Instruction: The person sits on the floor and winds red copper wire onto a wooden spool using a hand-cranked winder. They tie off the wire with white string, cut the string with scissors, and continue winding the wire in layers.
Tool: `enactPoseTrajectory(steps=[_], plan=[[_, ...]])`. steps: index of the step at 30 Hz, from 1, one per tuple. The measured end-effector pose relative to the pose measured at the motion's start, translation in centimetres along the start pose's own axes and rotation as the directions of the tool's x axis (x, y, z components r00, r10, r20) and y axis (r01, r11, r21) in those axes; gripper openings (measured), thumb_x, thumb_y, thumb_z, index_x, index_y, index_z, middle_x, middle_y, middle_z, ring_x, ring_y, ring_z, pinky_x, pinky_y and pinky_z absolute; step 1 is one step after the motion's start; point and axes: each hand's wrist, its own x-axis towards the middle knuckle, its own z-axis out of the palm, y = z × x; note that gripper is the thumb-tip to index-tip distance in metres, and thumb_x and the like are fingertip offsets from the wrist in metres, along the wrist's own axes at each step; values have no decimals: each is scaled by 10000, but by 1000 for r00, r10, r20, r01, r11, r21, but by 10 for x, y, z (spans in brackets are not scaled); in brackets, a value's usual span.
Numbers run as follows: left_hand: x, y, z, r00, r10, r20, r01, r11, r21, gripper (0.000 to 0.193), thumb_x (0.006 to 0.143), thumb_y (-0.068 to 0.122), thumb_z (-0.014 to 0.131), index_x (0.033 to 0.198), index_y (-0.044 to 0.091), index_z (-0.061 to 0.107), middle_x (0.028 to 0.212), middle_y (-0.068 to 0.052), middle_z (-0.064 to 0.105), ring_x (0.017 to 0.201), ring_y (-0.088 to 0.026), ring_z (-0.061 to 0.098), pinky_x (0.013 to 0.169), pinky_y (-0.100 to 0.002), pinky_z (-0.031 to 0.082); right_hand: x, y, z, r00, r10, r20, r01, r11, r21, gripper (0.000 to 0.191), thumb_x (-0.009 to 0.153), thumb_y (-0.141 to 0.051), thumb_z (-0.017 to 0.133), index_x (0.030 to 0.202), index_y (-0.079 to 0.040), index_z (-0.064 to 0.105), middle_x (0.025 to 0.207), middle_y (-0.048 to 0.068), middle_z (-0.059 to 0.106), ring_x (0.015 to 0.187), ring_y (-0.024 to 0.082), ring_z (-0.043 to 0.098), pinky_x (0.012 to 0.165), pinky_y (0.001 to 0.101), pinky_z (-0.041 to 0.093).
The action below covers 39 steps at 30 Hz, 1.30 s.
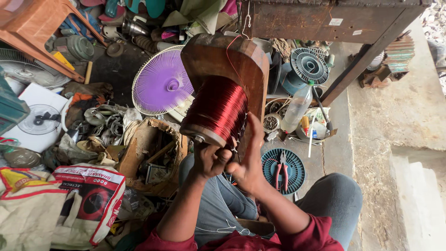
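A thick coil of red copper wire point(218, 109) sits wound on a wooden former point(223, 58) in front of me. My left hand point(210, 160) is closed at the near lower end of the former, by its metal end. My right hand point(249, 160) lies flat against the coil's right side, fingers pointing up along the wood. A thin red wire strand point(228, 51) runs up over the top of the former. My knees in grey trousers are below.
A purple fan guard point(162, 83) lies left of the former. Red-handled pliers point(280, 173) rest on a blue fan guard point(290, 179). A plastic bottle point(297, 107), a torn cardboard box point(148, 153), printed sacks point(88, 200) and a wooden table point(325, 21) surround me.
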Motion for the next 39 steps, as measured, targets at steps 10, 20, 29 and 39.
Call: enactPoseTrajectory(steps=[10, 20, 29, 39], plan=[[5, -8, -3, 999, 33, -2, -33, 999, -7, 368, 1038, 422, 617, 966, 81, 734, 927, -60, 759, 861, -243, 734, 888, -383, 570, 17, 3, -50, 966, -145, -216, 33, 891, -452, 666, 1006, -401, 714, 1472, -17, 432, 1421, 117, 535, 1325, 219, 538, 1134, 381, 436], [32, 18, -1, 983, -12, 184, 17, 999, -28, 271, 860, 247, 901, 965, 82, 713, 934, -78, 753, 847, -254, 742, 810, -350, 570, 53, 57, -93, 998, 30, -57, -43, 967, -249, 323, 1130, -197, 667, 1332, 17, 533, 1185, 71, 682, 1095, 109, 596, 982, 264, 507], [7, 22, 18, 984, -3, 176, -37, 973, 226, 435, 829, 155, 840, 1169, 63, 585, 985, -123, 680, 918, -298, 685, 902, -407, 524, 52, 41, -98, 995, 72, -65, -83, 982, -170, 313, 1143, -237, 669, 1300, -3, 534, 1124, 40, 670, 1000, 79, 587, 944, 245, 485], [19, 28, 10, 985, -108, 135, 124, 985, -121, 456, 740, 380, 938, 977, 53, 725, 847, -25, 746, 791, -152, 724, 749, -287, 577, 48, 50, -102, 999, -3, -47, -6, 981, -194, 358, 1184, -278, 679, 1318, 15, 522, 1140, 60, 677, 1041, 87, 601, 938, 234, 499]])
